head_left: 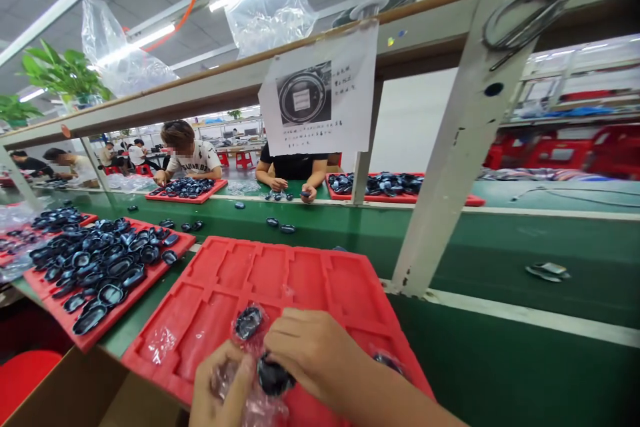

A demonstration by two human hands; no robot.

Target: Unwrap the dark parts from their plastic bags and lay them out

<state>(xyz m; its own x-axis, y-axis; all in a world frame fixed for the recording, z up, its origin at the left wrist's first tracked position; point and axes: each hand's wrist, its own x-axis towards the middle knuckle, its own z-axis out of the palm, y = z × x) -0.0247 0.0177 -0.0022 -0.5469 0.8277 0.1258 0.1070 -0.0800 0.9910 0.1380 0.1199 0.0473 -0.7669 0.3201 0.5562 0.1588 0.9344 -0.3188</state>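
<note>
Over the near part of a red foam tray (310,267), both of my hands work close together. My left hand (223,383) is closed, thumb and fingers pinching a clear plastic bag (257,410). Fingers bent, my right hand (315,353) grips a glossy black rounded part (274,375) at the mouth of that bag; its fingertips are partly hidden. Just beyond them, a dark oval casing (249,322) lies in clear wrap on the tray. Another wrapped dark piece (387,361) shows partly behind my right forearm.
A second red tray (85,340) at left is heaped with dark oval casings (113,293). Loose casings (280,225) lie on the green belt (340,223). A white post (435,147) rises at right. Co-workers (193,157) sit across. Below left is a cardboard box (75,390).
</note>
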